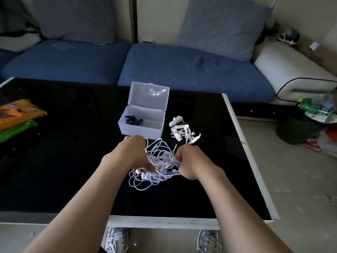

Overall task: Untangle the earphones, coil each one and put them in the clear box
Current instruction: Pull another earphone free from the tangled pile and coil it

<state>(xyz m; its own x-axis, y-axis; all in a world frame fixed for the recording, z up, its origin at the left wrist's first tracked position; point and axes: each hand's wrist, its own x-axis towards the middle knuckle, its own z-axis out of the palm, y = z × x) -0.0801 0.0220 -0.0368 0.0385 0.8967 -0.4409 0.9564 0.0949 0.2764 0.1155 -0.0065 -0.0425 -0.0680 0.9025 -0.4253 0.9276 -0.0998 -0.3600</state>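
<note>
A tangle of pastel pink, purple and blue earphones (160,162) hangs between my hands above the black table. My left hand (134,152) grips its left side with fingers curled into the cords. My right hand (187,161) pinches the cords on the right side. White earbuds dangle just below my left hand. The clear box (142,127) stands behind the hands with its lid up, and a coiled dark blue earphone (132,120) lies in its left half. A white earphone bundle (179,133) lies on the table to the right of the box.
The black glass table (63,161) has a white frame. Orange and green packets (16,119) lie at its left edge. A blue sofa (182,70) runs behind the table. A dark bin (299,130) with rubbish stands on the floor at right.
</note>
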